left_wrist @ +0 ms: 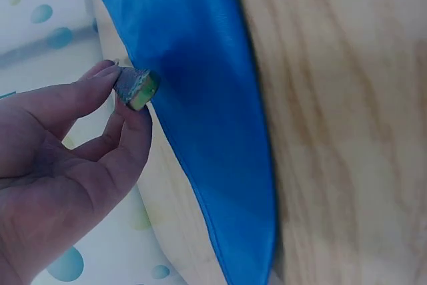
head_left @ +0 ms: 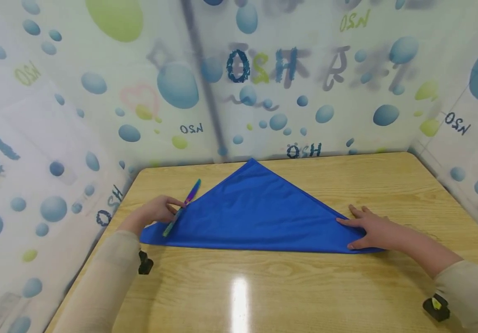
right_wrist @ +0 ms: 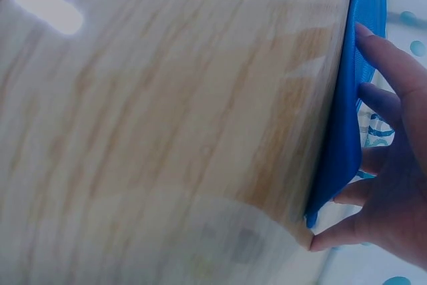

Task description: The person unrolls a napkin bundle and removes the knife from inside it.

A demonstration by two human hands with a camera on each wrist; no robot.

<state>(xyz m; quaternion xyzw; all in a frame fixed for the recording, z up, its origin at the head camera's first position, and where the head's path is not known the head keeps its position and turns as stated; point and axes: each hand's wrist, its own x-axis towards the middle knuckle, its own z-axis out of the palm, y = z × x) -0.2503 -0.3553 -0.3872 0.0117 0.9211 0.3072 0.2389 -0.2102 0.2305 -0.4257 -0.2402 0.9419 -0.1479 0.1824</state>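
A blue cloth, folded into a triangle, lies on the table with its peak toward the back wall. Over its left corner, my left hand pinches a slim, rainbow-coloured, knife-shaped tool between thumb and fingers. The tool slants, its rounded purple-and-teal end pointing to the back. In the left wrist view, the textured, shiny butt end sticks out of the grip above the cloth. My right hand rests with spread fingers on the cloth's right corner. From the right wrist, its fingertips touch the blue fabric.
The wooden table extends in front of the cloth and to both sides. White curtains printed with blue and green bubbles enclose it at the back and sides. A bright light reflection shows on the tabletop near the front.
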